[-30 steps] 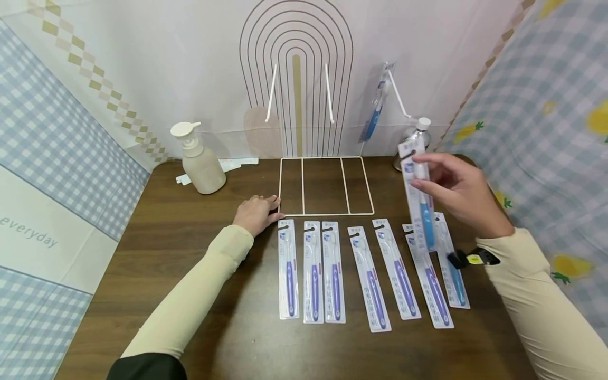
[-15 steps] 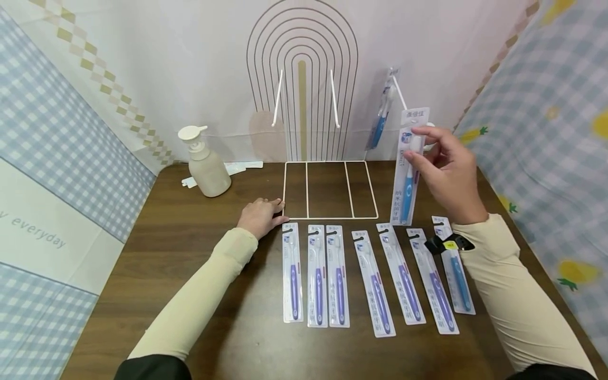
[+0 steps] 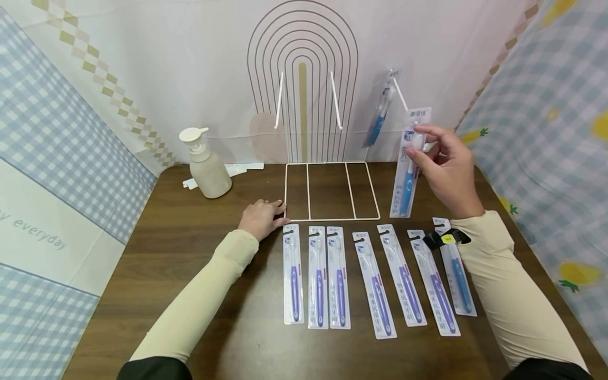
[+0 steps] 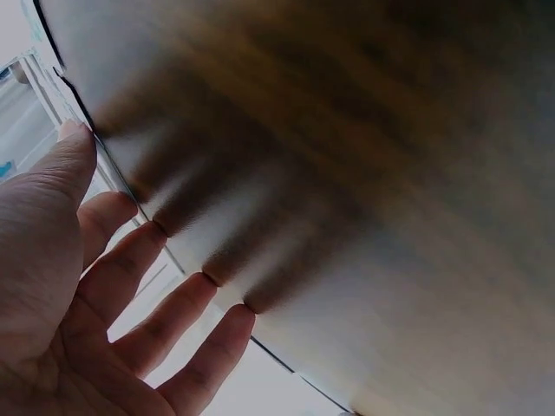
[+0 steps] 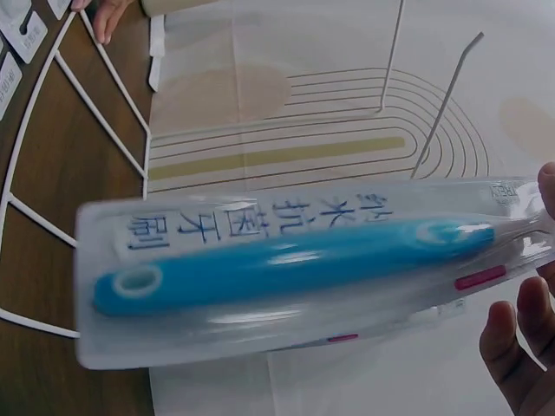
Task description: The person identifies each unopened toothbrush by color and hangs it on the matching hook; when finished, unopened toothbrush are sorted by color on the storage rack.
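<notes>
My right hand pinches a packaged toothbrush with a blue handle near its top, thumb on the front. The pack hangs upright, its hole right at the tip of the right prong of a white wire rack. Farther back on that prong hangs another blue toothbrush pack. In the right wrist view, the held pack's blue handle fills the middle. My left hand rests at the rack's front left corner; in the left wrist view, its fingers are spread, fingertips down.
Several purple toothbrush packs lie in a row on the brown table. A blue toothbrush pack lies at the row's right end, partly under my right wrist. At back left stands a pump bottle. Two bare prongs project farther left.
My right hand has lifted the toothbrush pack up and slightly left to the right prong's tip, its front turned more toward the head view. The left hand stays at the rack's corner.
</notes>
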`<control>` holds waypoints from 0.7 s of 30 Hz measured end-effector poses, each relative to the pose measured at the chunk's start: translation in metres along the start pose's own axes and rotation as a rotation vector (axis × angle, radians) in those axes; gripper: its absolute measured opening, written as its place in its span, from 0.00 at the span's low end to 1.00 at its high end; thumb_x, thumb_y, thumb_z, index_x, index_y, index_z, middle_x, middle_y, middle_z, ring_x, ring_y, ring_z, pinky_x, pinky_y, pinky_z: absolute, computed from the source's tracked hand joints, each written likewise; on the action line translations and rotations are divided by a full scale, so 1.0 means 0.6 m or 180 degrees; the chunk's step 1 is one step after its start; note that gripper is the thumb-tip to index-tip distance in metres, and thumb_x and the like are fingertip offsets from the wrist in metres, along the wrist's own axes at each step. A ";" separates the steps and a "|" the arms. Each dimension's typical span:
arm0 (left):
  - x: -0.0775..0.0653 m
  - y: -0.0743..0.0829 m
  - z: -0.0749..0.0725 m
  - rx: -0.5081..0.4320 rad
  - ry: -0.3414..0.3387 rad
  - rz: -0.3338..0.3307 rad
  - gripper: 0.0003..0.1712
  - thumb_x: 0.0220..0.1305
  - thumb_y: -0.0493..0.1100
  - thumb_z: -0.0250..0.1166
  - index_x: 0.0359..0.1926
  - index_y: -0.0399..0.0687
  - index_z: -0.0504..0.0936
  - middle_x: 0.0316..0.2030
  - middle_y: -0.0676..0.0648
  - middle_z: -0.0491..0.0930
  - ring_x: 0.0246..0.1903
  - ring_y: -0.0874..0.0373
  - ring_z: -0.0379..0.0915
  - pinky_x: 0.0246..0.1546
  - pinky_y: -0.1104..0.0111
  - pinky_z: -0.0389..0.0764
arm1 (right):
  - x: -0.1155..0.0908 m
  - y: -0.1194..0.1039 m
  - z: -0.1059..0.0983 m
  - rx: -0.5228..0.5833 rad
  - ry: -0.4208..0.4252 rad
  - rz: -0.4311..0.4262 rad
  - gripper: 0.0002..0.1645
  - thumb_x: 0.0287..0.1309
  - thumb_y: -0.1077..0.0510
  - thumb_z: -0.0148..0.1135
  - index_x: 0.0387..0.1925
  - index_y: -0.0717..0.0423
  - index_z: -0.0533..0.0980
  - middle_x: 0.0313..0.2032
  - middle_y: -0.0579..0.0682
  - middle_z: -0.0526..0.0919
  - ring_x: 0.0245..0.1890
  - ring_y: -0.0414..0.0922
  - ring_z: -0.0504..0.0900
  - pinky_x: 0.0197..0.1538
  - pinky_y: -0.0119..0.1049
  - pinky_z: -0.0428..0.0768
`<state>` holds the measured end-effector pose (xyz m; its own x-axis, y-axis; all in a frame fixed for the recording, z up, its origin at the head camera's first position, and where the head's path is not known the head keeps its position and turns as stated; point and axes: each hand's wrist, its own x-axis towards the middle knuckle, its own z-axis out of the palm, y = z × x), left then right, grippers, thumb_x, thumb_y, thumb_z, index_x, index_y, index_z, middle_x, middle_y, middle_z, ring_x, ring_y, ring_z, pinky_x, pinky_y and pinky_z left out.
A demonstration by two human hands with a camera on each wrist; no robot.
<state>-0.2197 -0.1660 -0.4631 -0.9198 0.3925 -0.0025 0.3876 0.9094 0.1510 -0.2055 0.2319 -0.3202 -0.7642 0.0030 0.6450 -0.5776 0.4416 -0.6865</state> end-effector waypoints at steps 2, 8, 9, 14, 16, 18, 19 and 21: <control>0.001 0.001 0.002 -0.0005 0.0015 0.0018 0.33 0.71 0.62 0.67 0.71 0.53 0.80 0.69 0.47 0.78 0.61 0.39 0.77 0.55 0.45 0.80 | 0.002 -0.001 0.004 0.0023 -0.0032 -0.0005 0.25 0.62 0.75 0.70 0.61 0.65 0.81 0.38 0.45 0.76 0.25 0.38 0.69 0.25 0.22 0.68; -0.001 0.001 0.002 0.0016 0.0111 0.0020 0.33 0.71 0.62 0.67 0.70 0.54 0.81 0.68 0.47 0.79 0.60 0.40 0.78 0.53 0.46 0.81 | 0.030 0.027 0.020 0.0031 -0.0115 0.0206 0.24 0.65 0.68 0.71 0.62 0.60 0.82 0.40 0.43 0.81 0.24 0.39 0.70 0.24 0.24 0.70; -0.001 0.000 0.001 0.0017 0.0119 0.0013 0.32 0.71 0.62 0.67 0.70 0.54 0.81 0.68 0.47 0.79 0.60 0.40 0.78 0.53 0.46 0.81 | 0.038 0.035 0.023 0.0028 -0.0110 0.0240 0.24 0.65 0.67 0.72 0.62 0.59 0.82 0.41 0.42 0.81 0.24 0.39 0.70 0.25 0.24 0.69; -0.003 0.001 -0.003 0.0010 0.0109 -0.0016 0.32 0.71 0.62 0.68 0.70 0.54 0.81 0.68 0.47 0.78 0.60 0.39 0.78 0.53 0.46 0.81 | 0.077 0.059 0.039 0.0019 -0.0117 0.0385 0.24 0.67 0.62 0.72 0.63 0.57 0.81 0.46 0.41 0.83 0.24 0.39 0.71 0.27 0.25 0.70; -0.004 0.002 -0.003 0.0006 0.0104 -0.0020 0.32 0.71 0.61 0.68 0.70 0.54 0.80 0.68 0.47 0.78 0.59 0.39 0.79 0.53 0.46 0.81 | 0.090 0.060 0.046 0.0109 -0.0133 0.0511 0.24 0.67 0.61 0.73 0.63 0.55 0.81 0.46 0.41 0.84 0.23 0.39 0.70 0.26 0.25 0.71; -0.004 0.003 -0.002 0.0003 0.0103 -0.0020 0.32 0.71 0.61 0.68 0.70 0.54 0.80 0.68 0.47 0.78 0.59 0.40 0.79 0.53 0.46 0.81 | 0.101 0.056 0.052 0.0213 -0.0130 0.0625 0.23 0.67 0.59 0.73 0.62 0.53 0.82 0.44 0.42 0.84 0.22 0.38 0.70 0.25 0.25 0.72; -0.005 0.004 -0.002 0.0006 0.0101 -0.0018 0.32 0.71 0.61 0.68 0.70 0.54 0.80 0.68 0.47 0.78 0.59 0.40 0.79 0.53 0.47 0.81 | 0.106 0.053 0.055 0.0277 -0.0124 0.0682 0.23 0.66 0.59 0.73 0.62 0.52 0.82 0.43 0.43 0.84 0.22 0.38 0.70 0.24 0.24 0.72; -0.004 0.006 -0.001 0.0008 0.0092 -0.0012 0.32 0.71 0.61 0.68 0.70 0.54 0.81 0.68 0.47 0.78 0.60 0.40 0.79 0.53 0.47 0.81 | 0.115 0.049 0.059 0.0383 -0.0105 0.0780 0.23 0.66 0.59 0.74 0.61 0.51 0.82 0.44 0.43 0.84 0.23 0.38 0.71 0.24 0.24 0.73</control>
<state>-0.2159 -0.1640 -0.4618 -0.9226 0.3850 0.0254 0.3843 0.9112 0.1486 -0.2854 0.2133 -0.3078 -0.8931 0.0666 0.4448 -0.4028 0.3216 -0.8569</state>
